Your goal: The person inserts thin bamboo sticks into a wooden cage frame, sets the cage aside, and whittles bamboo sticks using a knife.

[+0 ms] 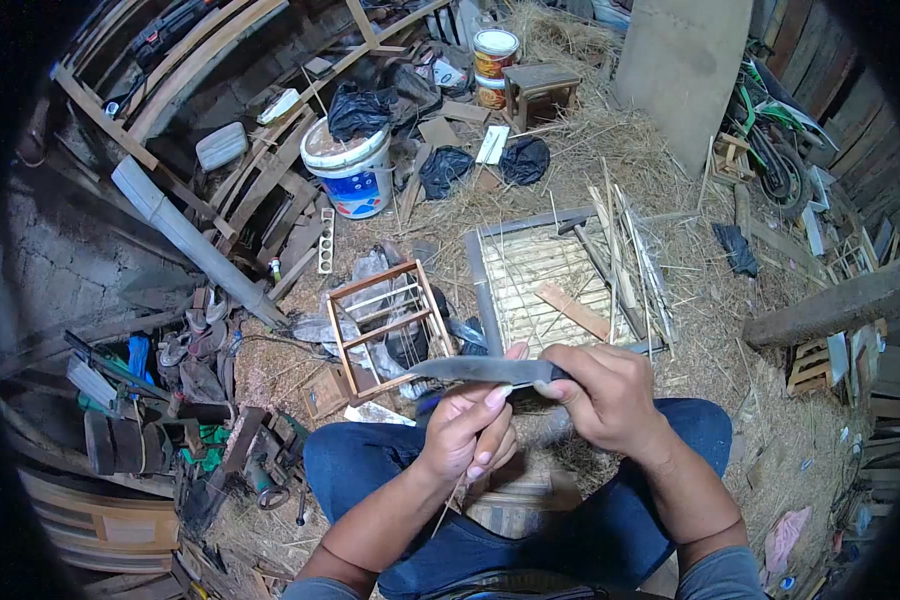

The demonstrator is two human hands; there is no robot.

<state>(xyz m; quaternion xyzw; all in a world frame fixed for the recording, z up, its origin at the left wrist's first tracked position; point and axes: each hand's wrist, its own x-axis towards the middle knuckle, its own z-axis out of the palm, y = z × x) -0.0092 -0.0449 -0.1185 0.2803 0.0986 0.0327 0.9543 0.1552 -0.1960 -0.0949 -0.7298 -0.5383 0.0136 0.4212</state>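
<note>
My right hand (pixel 610 395) is closed around the dark handle of a knife (pixel 480 369). The blade points left and lies across the tips of my left fingers. My left hand (pixel 470 432) is closed, palm up, just under the blade. A thin strip of wood or bamboo (pixel 449 508) sticks out below it, pinched in the fingers; its upper end is hard to make out behind the hand and blade. Beyond my hands stands a small wooden frame with thin bars (pixel 342 345). To its right lies a framed slatted panel (pixel 515 290) with loose strips on it.
A flat piece of wood (pixel 573 311) and what looks like a hammer (pixel 610 275) rest on the panel. A white bucket (pixel 348 175) and a low stool (pixel 540 82) stand farther back. At right are a wooden beam (pixel 830 308) and a green motorcycle (pixel 775 125). Straw covers the floor.
</note>
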